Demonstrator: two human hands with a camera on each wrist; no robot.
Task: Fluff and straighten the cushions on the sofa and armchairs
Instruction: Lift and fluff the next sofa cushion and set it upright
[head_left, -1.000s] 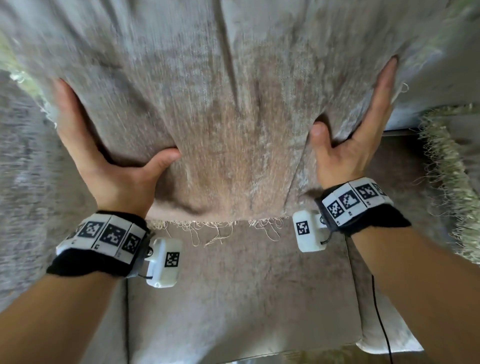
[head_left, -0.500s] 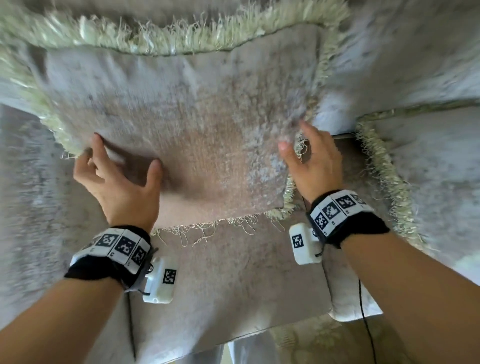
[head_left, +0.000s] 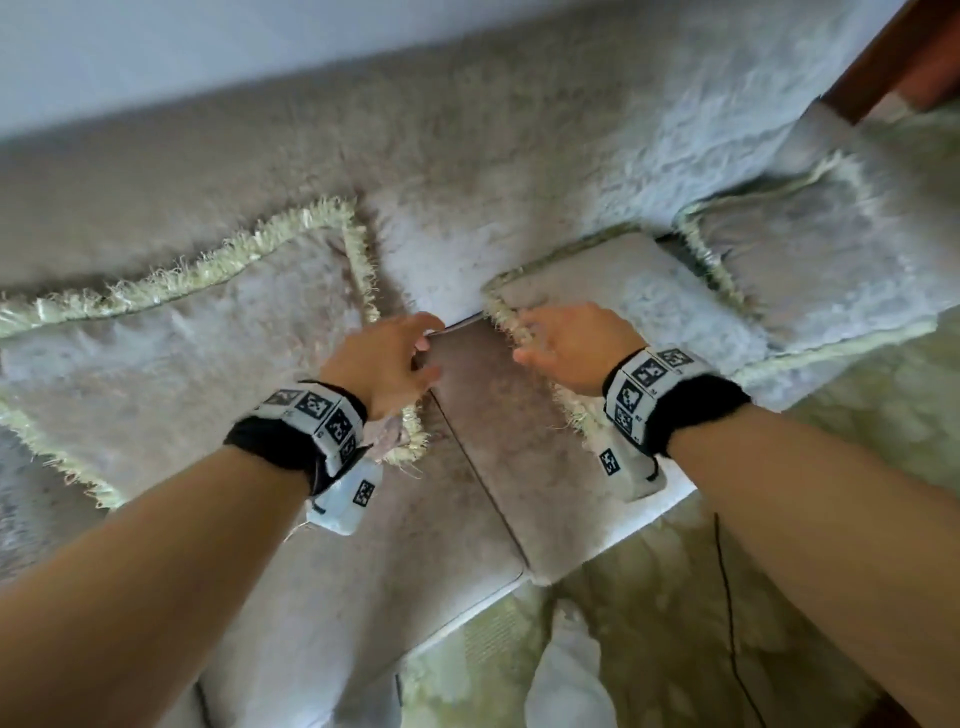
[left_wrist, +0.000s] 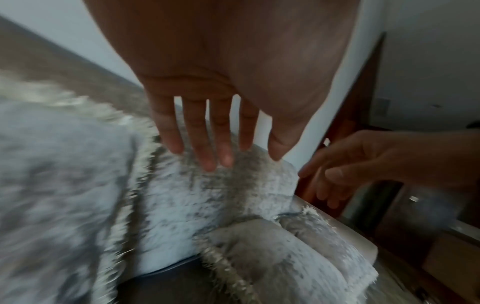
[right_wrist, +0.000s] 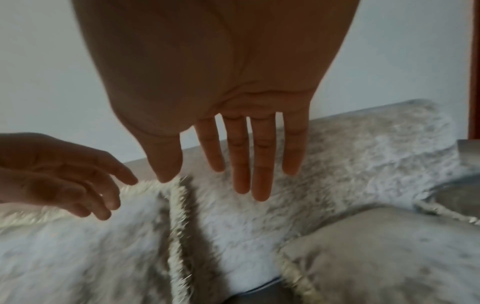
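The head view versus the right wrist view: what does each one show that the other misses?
Only the head view shows both forearms with their tagged wristbands, the seat cushion below the hands, a third fringed cushion far right, and the patterned floor. Only the right wrist view shows the right hand from the palm side, fingers straight and holding nothing. Both show the left hand, the left fringed cushion, the middle fringed cushion and the sofa back.

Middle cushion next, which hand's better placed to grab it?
Right, probably. The right hand hovers open over the middle cushion's fringed corner; the left hand, also open, sits across the gap beside the big left cushion.
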